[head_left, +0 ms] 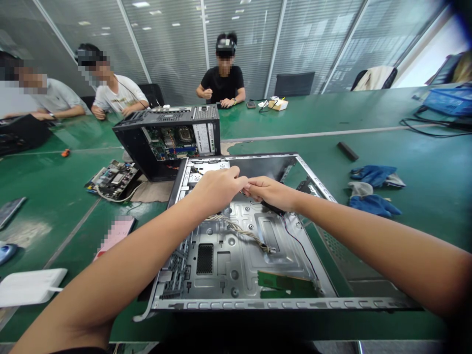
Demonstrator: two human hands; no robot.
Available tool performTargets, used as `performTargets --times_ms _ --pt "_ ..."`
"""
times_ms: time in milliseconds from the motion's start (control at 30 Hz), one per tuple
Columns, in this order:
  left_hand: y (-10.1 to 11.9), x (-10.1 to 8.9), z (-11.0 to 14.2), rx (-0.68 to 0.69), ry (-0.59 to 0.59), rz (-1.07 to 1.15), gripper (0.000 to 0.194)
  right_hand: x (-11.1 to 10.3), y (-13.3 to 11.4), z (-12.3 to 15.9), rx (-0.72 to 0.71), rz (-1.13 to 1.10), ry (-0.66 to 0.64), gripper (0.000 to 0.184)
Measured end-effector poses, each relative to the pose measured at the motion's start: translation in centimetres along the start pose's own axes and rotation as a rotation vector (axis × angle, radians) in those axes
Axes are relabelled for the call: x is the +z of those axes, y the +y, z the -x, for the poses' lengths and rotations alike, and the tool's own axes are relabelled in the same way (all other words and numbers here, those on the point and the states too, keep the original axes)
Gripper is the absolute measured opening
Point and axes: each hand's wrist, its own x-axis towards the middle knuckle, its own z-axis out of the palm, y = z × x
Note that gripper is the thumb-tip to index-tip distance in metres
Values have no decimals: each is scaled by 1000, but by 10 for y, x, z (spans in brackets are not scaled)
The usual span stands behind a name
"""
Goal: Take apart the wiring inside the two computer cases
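Note:
An open, gutted computer case [236, 275] lies flat on the green table in front of me. Both my hands meet over its far half. My left hand [217, 188] is closed in a pinch, fingertips against my right hand. My right hand [271, 192] is also closed, with a dark part just beneath it; what the fingers grip is hidden. A braided cable [243, 231] runs from under my left hand across the case floor. A thin dark wire [298, 243] trails from under my right hand. Two green memory sticks [283, 284] lie on the case floor near me.
A second, black computer case [169, 135] stands behind, with a loose motherboard [114, 178] to its left. Blue gloves [372, 189] lie at the right, a black bar [347, 151] beyond them. A white box [31, 286] sits at the near left. Three people sit at the far side.

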Motion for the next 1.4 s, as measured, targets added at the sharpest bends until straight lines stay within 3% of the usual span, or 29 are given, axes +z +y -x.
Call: performTargets --times_ms 633,967,1133,1267,1333,1400 --pt "3 0 -1 -19 -93 77 20 0 -3 0 -38 112 12 32" --pt "8 -5 -3 -120 -149 191 20 -2 -5 1 -129 218 85 29" --pt "6 -1 -4 -185 -167 361 19 -1 -7 3 -143 309 183 26" --pt "2 6 -5 -305 -161 586 22 1 -4 3 -194 413 422 31" --pt "1 8 -5 -365 -129 634 22 2 -3 4 -150 469 533 33" --pt "1 8 -5 -403 -101 629 22 4 -4 5 -57 507 517 30"
